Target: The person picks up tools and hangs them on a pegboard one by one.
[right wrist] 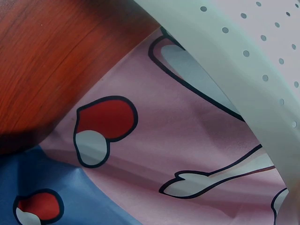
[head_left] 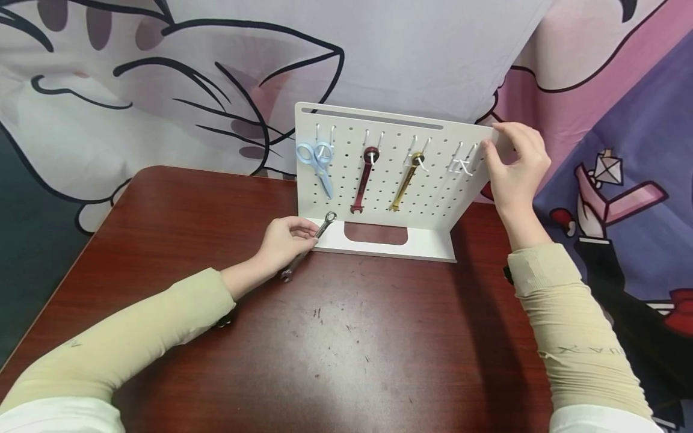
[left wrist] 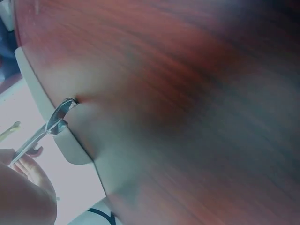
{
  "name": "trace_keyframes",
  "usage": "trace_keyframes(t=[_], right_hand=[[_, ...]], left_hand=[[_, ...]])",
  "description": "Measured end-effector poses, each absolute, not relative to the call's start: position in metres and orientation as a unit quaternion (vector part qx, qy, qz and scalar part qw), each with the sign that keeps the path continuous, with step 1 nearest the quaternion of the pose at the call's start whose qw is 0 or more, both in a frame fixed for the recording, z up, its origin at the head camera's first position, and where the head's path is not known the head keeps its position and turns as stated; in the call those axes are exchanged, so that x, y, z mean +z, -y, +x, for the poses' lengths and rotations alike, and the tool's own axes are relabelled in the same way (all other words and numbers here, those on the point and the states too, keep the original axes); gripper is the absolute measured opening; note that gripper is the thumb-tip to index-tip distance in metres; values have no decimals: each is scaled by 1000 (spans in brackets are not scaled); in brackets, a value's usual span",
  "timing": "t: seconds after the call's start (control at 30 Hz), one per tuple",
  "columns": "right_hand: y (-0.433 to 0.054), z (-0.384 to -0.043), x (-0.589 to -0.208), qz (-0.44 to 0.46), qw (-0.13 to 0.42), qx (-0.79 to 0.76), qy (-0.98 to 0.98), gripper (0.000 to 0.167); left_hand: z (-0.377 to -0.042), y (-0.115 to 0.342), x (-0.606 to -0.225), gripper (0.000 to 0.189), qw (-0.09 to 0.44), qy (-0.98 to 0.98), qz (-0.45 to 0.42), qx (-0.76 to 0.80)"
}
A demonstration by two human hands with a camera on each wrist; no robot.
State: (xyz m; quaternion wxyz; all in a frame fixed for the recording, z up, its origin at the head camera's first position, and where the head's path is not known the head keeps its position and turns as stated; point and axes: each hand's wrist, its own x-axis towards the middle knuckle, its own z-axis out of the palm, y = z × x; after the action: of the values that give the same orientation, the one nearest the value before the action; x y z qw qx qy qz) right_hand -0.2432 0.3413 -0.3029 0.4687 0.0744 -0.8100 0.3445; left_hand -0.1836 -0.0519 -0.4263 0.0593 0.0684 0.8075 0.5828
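A silver combination wrench (head_left: 327, 223) (left wrist: 57, 120) is pinched in my left hand (head_left: 286, 242) (left wrist: 30, 197), slanting over the front left of a white pegboard stand (head_left: 341, 180). Its ring end points up toward the board. My right hand (head_left: 517, 165) grips the board's upper right corner, thumb on the front face. Light-blue scissors (head_left: 326, 180), a red wrench (head_left: 363, 186) and a gold wrench (head_left: 403, 189) hang from hooks on the board. Farther right are more white hooks (head_left: 461, 165). In the right wrist view only the board's edge (right wrist: 211, 65) shows; the hand is out of sight.
The stand sits at the back of a dark red-brown table (head_left: 335, 349). Behind it hangs a cartoon-printed cloth (head_left: 422, 60), which continues down the right side. The stand's base has a cut-out slot at its middle.
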Motion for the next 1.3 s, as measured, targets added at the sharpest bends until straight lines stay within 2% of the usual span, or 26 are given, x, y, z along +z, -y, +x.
trace_keyframes(t=[0.9,1.3], right_hand=[[-341,-243,-302,73,468,332,816,23],[-341,-243,-302,71,467,332,817,23]], left_hand=[[-187,-44,-408,23,84,-723,112,677],[-189,-84,-404,23,70,-703,150,692]])
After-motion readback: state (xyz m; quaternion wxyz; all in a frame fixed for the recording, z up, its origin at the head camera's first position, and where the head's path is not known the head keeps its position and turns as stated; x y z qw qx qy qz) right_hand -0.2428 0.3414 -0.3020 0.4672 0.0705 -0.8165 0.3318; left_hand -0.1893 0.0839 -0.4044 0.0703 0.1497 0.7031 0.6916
